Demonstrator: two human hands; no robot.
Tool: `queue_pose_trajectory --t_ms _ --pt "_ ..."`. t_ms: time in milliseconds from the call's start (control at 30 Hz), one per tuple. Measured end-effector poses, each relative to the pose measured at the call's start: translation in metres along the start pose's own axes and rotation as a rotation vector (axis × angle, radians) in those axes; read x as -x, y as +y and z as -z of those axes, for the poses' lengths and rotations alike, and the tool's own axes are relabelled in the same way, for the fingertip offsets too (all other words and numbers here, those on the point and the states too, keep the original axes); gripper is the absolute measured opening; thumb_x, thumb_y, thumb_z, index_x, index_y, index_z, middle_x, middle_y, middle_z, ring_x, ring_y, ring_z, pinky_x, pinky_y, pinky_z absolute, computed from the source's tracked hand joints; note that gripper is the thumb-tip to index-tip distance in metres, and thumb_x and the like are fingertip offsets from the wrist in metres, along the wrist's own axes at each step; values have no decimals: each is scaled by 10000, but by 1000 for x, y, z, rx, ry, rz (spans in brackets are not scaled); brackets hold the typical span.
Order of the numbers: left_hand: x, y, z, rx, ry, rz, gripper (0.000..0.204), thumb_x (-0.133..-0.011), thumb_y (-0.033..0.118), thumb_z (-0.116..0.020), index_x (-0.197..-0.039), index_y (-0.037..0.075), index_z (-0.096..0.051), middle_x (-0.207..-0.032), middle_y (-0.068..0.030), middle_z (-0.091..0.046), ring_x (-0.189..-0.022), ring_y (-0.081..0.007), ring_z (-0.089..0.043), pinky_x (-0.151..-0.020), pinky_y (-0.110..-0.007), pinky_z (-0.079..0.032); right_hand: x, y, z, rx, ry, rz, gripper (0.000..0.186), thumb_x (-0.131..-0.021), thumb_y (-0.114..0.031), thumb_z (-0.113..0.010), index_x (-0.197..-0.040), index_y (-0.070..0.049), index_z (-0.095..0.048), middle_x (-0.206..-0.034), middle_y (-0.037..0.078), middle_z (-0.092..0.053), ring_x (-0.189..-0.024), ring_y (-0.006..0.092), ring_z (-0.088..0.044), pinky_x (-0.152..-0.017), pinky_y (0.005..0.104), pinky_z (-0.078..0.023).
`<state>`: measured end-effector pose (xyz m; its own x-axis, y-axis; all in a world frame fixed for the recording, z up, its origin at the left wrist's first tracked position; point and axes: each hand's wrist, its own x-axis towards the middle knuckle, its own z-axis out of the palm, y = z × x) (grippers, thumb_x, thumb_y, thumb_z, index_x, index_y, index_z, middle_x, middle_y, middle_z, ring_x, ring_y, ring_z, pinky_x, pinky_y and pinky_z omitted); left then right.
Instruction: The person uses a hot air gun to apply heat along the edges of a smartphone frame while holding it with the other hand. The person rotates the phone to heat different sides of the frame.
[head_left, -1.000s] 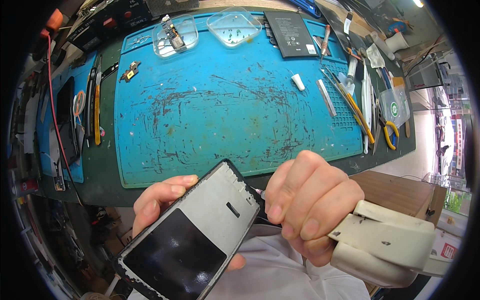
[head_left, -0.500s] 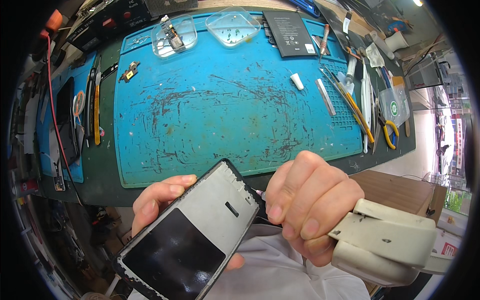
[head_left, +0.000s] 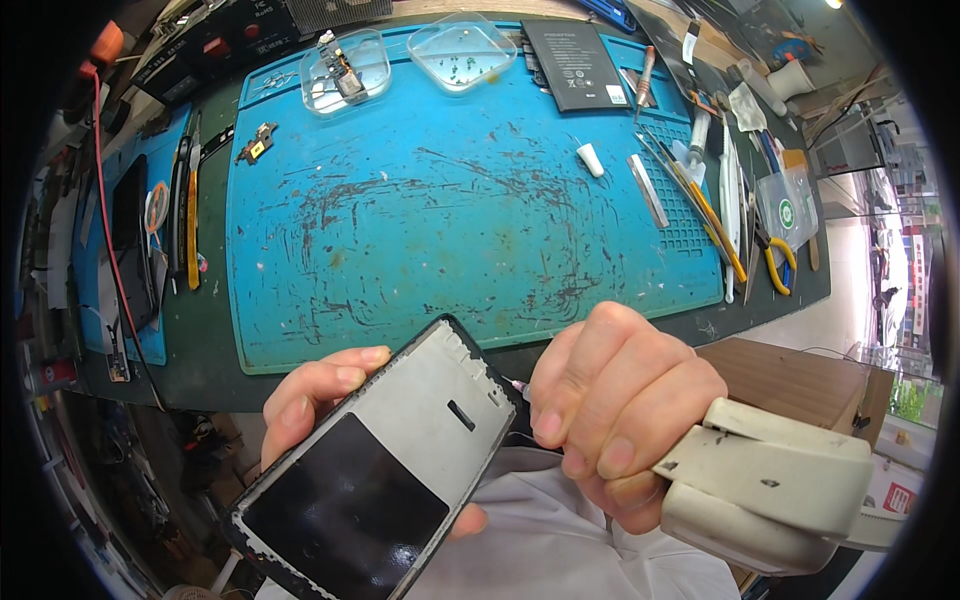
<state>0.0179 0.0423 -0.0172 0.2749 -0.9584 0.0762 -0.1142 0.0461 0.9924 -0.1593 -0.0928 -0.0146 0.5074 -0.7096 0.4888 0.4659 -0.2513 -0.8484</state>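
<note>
My left hand (head_left: 310,400) grips a phone frame (head_left: 415,415) by its edges, fingers along the upper left side and a fingertip at the lower right side. The frame is tilted, grey metal inside a black rim, with a glossy black rectangle over its lower part. My right hand (head_left: 620,400) is closed round a cream plastic dispenser (head_left: 775,480), whose bulky body sticks out to the right. Its thin pinkish tip (head_left: 517,386) pokes out by the frame's upper right edge; whether it touches cannot be told. Most of the tip end is hidden behind my fingers.
Beyond my hands lies a scratched blue mat (head_left: 450,250). On it are a white cap (head_left: 591,160), a metal strip (head_left: 648,190), a phone battery (head_left: 572,68), two clear trays (head_left: 463,80) and a small circuit part (head_left: 257,146). Pliers (head_left: 775,265) and tweezers lie right.
The frame and both hands have shifted very slightly, a few pixels up and to the left in the view. The grips stay the same.
</note>
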Motion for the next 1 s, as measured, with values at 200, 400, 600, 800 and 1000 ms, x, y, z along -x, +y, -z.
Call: queue_pose_trajectory --t_ms 200,400,600,800,1000 --pt "-1 -3 1 -5 -18 -35 1152 -516 213 -1043 -1417 56 -342 -1424 -137 -451 -1353 -259 -486 -1125 -407 -414 1 0 -2 -7 29 -4 118 -965 -155 -682 -944 -126 -570 -806 6 -592 -784 158 -538 -659 277 -516" --pt "1 1 0 -8 1 28 1153 -516 214 -1043 -1419 59 -342 -1427 -138 -445 -1358 -265 -482 -1127 -419 -415 1 1 -2 9 27 7 116 -964 -162 -685 -947 -127 -576 -798 5 -596 -780 154 -544 -642 270 -513" --pt "0 2 1 -26 -10 26 1142 -525 214 -1040 -1417 59 -344 -1428 -138 -445 -1349 -271 -495 -1118 -422 -433 2 0 -2 7 41 0 106 -956 -145 -684 -947 -125 -580 -807 7 -600 -782 158 -547 -641 274 -515" --pt "1 3 -1 -24 9 20 1154 -543 231 -1032 -1439 75 -321 -1420 -145 -441 -1321 -283 -508 -1092 -431 -455 1 -2 3 1 -16 5 104 -922 -79 -676 -953 -118 -584 -819 15 -601 -792 168 -550 -644 280 -521" --pt "-2 0 -3 -96 2 -65 1287 -579 310 -1018 -1559 151 -198 -1366 -180 -425 -1217 -337 -535 -996 -482 -524 1 -2 5 12 -47 9 132 -902 -45 -678 -959 -116 -583 -823 16 -598 -794 173 -551 -648 283 -524"
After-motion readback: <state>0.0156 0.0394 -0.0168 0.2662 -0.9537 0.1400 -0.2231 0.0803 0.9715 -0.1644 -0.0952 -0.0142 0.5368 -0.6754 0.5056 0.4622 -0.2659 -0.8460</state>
